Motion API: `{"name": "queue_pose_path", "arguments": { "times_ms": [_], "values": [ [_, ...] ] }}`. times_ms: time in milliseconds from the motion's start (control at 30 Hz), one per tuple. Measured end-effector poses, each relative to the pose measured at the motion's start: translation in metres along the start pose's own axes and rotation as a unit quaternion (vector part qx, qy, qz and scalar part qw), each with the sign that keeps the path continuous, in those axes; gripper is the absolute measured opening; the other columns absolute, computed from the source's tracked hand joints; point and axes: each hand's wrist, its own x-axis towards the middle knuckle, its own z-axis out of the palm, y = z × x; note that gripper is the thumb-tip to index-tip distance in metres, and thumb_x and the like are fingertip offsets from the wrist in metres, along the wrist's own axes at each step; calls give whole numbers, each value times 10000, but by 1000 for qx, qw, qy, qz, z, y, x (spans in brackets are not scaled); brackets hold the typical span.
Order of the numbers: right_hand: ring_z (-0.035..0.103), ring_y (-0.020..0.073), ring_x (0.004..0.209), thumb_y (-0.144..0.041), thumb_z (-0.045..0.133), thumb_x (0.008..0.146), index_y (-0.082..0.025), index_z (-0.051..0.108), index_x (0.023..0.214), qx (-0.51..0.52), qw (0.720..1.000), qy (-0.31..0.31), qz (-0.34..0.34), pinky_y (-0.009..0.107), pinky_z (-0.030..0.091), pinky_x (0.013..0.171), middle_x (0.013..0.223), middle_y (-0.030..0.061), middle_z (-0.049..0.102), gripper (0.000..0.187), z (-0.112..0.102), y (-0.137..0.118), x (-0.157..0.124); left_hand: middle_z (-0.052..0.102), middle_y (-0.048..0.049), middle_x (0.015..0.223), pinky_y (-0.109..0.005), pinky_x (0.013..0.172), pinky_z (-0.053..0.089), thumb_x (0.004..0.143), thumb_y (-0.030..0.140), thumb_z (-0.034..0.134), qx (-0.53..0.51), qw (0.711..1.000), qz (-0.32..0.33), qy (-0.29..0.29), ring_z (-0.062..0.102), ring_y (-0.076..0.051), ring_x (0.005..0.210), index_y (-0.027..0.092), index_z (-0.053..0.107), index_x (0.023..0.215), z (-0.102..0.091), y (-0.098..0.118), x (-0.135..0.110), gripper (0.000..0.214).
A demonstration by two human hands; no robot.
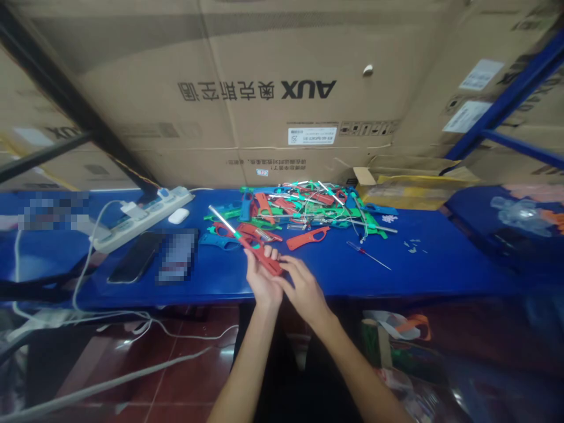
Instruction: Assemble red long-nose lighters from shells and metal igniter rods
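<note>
A red long-nosed gas lighter (269, 262) with a silver barrel lies slanted across my left hand (264, 282), its barrel pointing up and to the left. The left fingers wrap round the handle from beneath. At the handle's lower end, my right hand (304, 288) pinches with thumb and fingers. Just beyond both hands is a heap of lighter parts (308, 205): red, green and blue shells, metal barrels and thin wires. A loose red handle shell (308, 238) rests at the front of the heap. To its right lies a screwdriver (369, 255) with a thin shaft.
On the left of the blue table (343, 279) are a white power strip (143, 217), a white earbud case (178, 216), a black phone (136, 258) and a blurred-out item. An open carton (405, 191) stands back right. Small bits (414, 245) lie near the screwdriver. Cables hang at left.
</note>
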Motion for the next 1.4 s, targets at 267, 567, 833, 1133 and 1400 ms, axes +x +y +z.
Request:
{"name": "queue_pose_path", "arguments": {
  "times_ms": [267,567,833,1133,1400],
  "values": [
    [691,247,957,-194,578,941,-224,616,1258,-18,997,50,59,416,602,879,1091,107,717,320,-24,-3,-8,699,-42,970,-241,819,550,790,315,813,121,993,-1,15,668,-149,894,170,655,977,4,-3,-4,285],
    [699,218,824,-231,591,952,-255,600,1257,-82,996,10,39,387,614,841,1014,74,731,306,-109,42,-28,748,-183,1049,-329,526,574,867,483,753,407,880,-223,-99,734,-291,815,207,650,1272,-21,54,-47,501],
    [641,283,1243,-326,546,1014,-297,569,1358,-145,979,-131,61,524,502,1100,1316,73,694,347,-119,77,-34,719,-95,1237,-493,1113,395,796,332,849,623,738,68,-249,587,-333,1225,328,755,1176,6,5,-16,391],
    [540,259,1339,-359,390,1068,-268,493,1449,-169,975,-91,116,474,486,1103,1433,118,564,405,-134,81,-13,734,-59,1158,-501,1024,412,929,236,715,746,554,214,-301,615,-282,1116,247,663,1197,-3,-38,-14,273],
    [667,291,945,-284,351,1059,-159,638,1266,-344,933,-70,76,422,564,801,1095,158,672,375,-135,101,-7,702,-47,1291,-554,1190,314,933,239,717,771,508,228,-310,557,-273,1309,236,614,1250,2,-38,-17,333]
  ]
}}
